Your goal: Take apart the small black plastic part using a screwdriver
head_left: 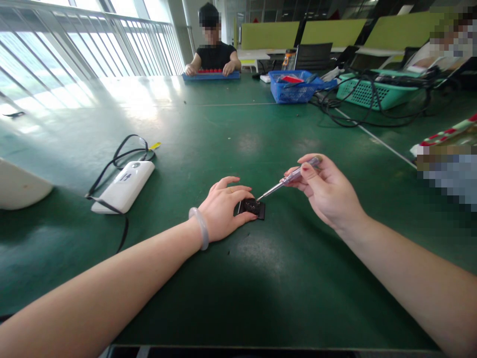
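A small black part (252, 207) lies on the green table, gripped at its left side between the thumb and fingers of my left hand (226, 208). My right hand (328, 191) is closed on the clear handle of a screwdriver (278, 186). The screwdriver slants down to the left, and its tip meets the upper side of the black part. Whether the tip sits in a screw is too small to tell. Two tiny dark bits lie on the table just below the part.
A white power bank (128, 186) with a black cable lies left of my left hand. At the far side are a blue basket (294, 89), a green basket (387, 94) with tangled black cables, and a person behind a blue tray (212, 76). A white object stands at the left edge.
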The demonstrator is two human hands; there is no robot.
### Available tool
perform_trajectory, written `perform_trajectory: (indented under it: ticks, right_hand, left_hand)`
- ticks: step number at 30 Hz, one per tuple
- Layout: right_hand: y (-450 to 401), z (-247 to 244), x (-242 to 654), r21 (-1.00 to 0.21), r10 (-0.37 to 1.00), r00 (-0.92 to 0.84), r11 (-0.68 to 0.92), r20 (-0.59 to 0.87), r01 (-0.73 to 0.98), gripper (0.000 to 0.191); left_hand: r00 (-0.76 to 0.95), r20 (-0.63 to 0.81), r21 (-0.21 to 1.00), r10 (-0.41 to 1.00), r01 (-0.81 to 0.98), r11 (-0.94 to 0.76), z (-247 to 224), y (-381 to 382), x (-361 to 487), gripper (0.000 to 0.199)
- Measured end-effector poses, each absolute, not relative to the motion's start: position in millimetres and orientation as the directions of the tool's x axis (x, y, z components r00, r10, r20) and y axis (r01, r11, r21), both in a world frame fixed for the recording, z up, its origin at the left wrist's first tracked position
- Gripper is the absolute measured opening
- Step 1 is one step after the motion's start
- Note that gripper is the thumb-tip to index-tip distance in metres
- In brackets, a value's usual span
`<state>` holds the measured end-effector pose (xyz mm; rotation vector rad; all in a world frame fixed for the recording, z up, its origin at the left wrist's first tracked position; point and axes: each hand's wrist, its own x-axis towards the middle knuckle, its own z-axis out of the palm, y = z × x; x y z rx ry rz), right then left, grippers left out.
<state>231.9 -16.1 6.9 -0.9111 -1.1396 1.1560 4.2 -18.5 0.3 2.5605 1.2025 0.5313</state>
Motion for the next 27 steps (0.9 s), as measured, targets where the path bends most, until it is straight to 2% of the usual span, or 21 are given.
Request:
perform_trajectory:
  ticks: [5,14,27]
  right_hand:
    - [-17.5,3.8,228.2,-0.971,0.992,-0.015,0.123,0.128,-0.207,0.025]
    - [-14.5,1.9,232.9,-0.958,0.999,0.029,0.022,0.015,-0.286,0.006]
    - [-11.7,-0.8,235.3,-0.952,0.997,0.06,-0.029,-0.049,-0.303,0.004]
  left_hand:
    - [0.598,0.203,0.382,0.775,0.681,-0.625,0.0,-19.2,4.9,0.034]
    - [0.599,0.198,0.391,0.776,0.677,-0.623,0.5,-19.3,5.3,0.033]
    - [0.603,0.189,0.388,0.775,0.68,-0.623,-0.2,-19.5,4.9,0.033]
